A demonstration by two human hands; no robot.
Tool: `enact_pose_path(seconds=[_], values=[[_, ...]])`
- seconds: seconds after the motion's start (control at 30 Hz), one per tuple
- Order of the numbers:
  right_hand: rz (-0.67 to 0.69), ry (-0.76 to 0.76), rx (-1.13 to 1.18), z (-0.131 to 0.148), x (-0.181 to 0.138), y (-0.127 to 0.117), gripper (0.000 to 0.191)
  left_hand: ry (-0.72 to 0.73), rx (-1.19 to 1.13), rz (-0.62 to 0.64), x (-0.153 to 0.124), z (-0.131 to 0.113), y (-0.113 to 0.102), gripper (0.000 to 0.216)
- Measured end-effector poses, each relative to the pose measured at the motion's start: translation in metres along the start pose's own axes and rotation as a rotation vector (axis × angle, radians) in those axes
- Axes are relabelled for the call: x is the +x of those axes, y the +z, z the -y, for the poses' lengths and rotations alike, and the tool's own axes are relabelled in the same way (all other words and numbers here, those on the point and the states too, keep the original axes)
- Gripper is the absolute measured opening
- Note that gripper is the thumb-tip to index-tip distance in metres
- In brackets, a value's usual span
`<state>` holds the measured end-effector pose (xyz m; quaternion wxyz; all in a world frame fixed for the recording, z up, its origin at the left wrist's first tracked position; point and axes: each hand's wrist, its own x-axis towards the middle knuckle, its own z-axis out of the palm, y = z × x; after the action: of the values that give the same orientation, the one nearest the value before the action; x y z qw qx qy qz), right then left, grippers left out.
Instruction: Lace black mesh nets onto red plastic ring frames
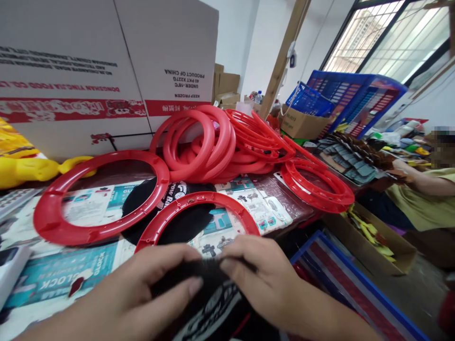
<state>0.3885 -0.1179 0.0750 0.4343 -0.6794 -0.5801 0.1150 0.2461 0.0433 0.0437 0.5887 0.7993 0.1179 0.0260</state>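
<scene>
Both hands pinch the edge of a piece of black cloth (218,308) with white printing, low in the middle of the view. My left hand (142,284) has its thumb on top of the cloth. From the other side my right hand (263,277) grips it between thumb and curled fingers. Just beyond the fingertips lies a flat red plastic ring (213,198), its near part hidden by the hands and cloth. Under that ring is a round black cloth (188,225) with white lettering. A second wide red ring (50,210) rests to the left, overlapping it.
Behind are piled thick red foam rings (208,142) and thinner red rings (256,137), against a large white carton (177,52). More red rings (320,187) sit at the table's right edge. Blue crates (355,94), a box of yellow pieces (369,237) and a person (423,199) are at right.
</scene>
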Motion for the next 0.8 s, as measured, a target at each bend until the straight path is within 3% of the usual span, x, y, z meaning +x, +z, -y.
enact_pose_path(seconds=[0.2,0.3,0.4,0.5,0.67,0.8], values=[[0.073,0.010,-0.119,-0.063,0.066,0.014,0.018,-0.055,-0.026,-0.027,0.066,0.028,-0.033,0.029],[0.207,0.017,-0.113,-0.085,0.096,0.022,0.018,-0.038,0.091,-0.097,0.085,0.048,-0.047,0.030],[0.406,0.091,-0.072,-0.099,0.119,0.029,0.018,0.015,0.258,-0.153,0.092,0.065,-0.058,0.029],[0.512,0.135,-0.109,-0.105,0.136,0.036,0.016,0.047,0.299,-0.199,0.091,0.073,-0.064,0.023],[0.496,0.229,-0.229,-0.109,0.147,0.044,0.011,0.062,0.446,-0.278,0.092,0.079,-0.061,0.028],[0.488,0.246,-0.250,-0.113,0.145,0.048,0.012,0.161,0.616,-0.435,0.097,0.088,-0.056,0.025]])
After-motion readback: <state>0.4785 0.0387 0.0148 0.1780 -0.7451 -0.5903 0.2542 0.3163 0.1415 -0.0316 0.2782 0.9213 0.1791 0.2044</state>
